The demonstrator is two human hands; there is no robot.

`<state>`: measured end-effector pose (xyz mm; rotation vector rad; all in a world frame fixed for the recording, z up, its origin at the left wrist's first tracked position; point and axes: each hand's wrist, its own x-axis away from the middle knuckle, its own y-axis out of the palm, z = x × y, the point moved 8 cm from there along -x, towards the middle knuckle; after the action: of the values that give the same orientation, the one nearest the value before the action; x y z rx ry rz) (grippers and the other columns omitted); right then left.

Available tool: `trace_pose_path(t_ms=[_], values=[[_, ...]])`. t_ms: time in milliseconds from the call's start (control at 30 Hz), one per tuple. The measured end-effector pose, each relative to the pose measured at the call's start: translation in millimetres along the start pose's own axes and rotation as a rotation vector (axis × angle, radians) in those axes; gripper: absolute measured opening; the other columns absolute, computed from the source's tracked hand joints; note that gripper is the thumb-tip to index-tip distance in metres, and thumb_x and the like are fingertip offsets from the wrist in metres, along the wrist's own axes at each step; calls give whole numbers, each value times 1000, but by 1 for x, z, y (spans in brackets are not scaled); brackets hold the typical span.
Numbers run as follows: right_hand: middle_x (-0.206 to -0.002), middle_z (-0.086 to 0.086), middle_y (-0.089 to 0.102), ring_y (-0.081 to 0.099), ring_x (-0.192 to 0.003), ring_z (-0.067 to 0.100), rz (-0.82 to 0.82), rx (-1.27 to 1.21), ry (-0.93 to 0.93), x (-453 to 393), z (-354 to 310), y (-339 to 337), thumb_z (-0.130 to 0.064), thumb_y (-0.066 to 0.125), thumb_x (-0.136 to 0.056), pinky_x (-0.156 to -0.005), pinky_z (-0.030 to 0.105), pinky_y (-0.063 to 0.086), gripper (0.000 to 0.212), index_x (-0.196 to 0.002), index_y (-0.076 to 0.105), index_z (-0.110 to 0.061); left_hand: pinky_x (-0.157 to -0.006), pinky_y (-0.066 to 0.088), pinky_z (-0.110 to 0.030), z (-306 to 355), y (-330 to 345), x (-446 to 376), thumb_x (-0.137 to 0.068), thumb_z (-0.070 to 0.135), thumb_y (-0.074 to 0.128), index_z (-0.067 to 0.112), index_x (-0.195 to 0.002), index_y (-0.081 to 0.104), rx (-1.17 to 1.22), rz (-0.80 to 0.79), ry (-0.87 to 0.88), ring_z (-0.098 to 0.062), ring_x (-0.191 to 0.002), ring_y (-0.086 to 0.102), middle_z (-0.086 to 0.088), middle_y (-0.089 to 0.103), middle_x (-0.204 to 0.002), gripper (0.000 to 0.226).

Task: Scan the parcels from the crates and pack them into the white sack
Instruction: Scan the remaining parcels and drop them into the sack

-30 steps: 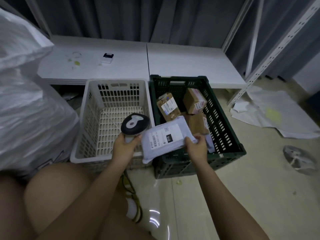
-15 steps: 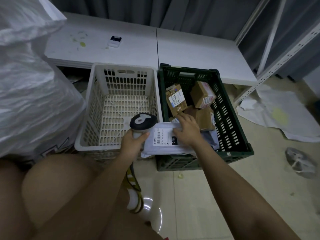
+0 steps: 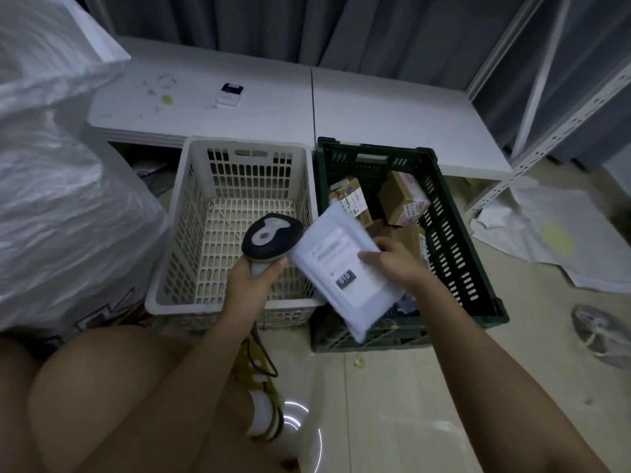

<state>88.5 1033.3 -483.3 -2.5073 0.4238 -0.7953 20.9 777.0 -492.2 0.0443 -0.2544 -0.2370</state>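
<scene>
Head view: mailer (image 3: 345, 268) overhanging green crate's (image 3: 478, 268) near rim.

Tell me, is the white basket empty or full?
Empty. The white basket shows only its bare slotted bottom; the brown boxes sit in the green crate beside it.

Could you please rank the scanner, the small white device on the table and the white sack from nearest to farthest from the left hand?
1. Scanner, gripped in the left hand.
2. White sack, to its left.
3. Small white device, on the table behind the crates.
</scene>
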Motion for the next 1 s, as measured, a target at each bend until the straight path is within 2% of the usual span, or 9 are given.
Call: trace_pose_path(t_ms=[33, 133, 267, 367, 500, 600, 700, 833, 1000], values=[[-110, 6, 62, 61, -93, 21, 88, -139, -10, 7, 2, -9, -22, 61, -93, -76, 35, 49, 26, -116, 55, -13, -68, 43, -5, 4, 2, 1, -87, 15, 68, 23, -119, 56, -4, -13, 17, 7, -88, 57, 16, 63, -102, 35], [-120, 7, 63, 62, -105, 26, 274, -502, 10, 21, 15, -14, -13, 64, -90, -90, 42, 51, 36, -124, 53, -12, -68, 42, -5, 19, 14, 4, -87, 14, 67, 27, -115, 53, -8, -43, 59, 11, -86, 55, 18, 60, -100, 34], [-122, 8, 61, 58, -108, 25, 361, -711, 16, 35, 20, 1, 0, 62, -90, -91, 39, 49, 43, -130, 50, -5, -71, 43, -5, 36, 37, 10, -87, 12, 67, 21, -122, 52, -33, -111, 106, 3, -90, 56, 14, 59, -104, 38], [-123, 10, 60, 57, -106, 24, 398, -728, 23, 41, 22, 8, 1, 63, -90, -89, 35, 46, 41, -129, 50, -4, -75, 43, -9, 43, 49, 16, -87, 13, 67, 23, -117, 53, -51, -160, 130, -1, -94, 57, 17, 60, -102, 34], [-130, 14, 59, 57, -116, 31, 410, -686, -4, 40, 20, 8, 1, 63, -89, -93, 40, 48, 41, -129, 52, -3, -75, 44, -8, 49, 57, 21, -87, 12, 67, 21, -119, 54, -139, -209, 170, -4, -98, 57, 10, 61, -108, 36], [-132, 15, 59, 57, -117, 31, 417, -706, 5, 40, 21, 7, 1, 63, -89, -96, 42, 48, 44, -131, 50, -2, -85, 47, -17, 42, 60, 24, -87, 13, 68, 21, -119, 54, -155, -254, 134, -10, -106, 59, 6, 63, -111, 36], [-131, 16, 59, 57, -117, 31, 420, -723, 16, 40, 23, 8, 2, 62, -89, -97, 43, 48, 45, -131, 49, -2, -93, 46, -23, 34, 63, 28, -86, 14, 69, 23, -120, 53, -172, -312, 114, -7, -108, 59, 4, 64, -117, 39], [-131, 16, 59, 57, -118, 32, 412, -725, 8, 39, 23, 8, 2, 63, -88, -100, 48, 47, 44, -130, 50, -3, -76, 46, -5, 34, 69, 31, -86, 10, 68, 25, -115, 54, -191, -364, 123, 13, -91, 59, 15, 64, -104, 36], [-130, 16, 60, 58, -117, 31, 406, -721, 8, 38, 24, 8, 2, 63, -88, -101, 48, 47, 44, -130, 50, -3, -73, 46, -7, 32, 74, 30, -85, 8, 68, 23, -115, 55, -190, -379, 118, 11, -90, 60, 16, 65, -102, 36]])
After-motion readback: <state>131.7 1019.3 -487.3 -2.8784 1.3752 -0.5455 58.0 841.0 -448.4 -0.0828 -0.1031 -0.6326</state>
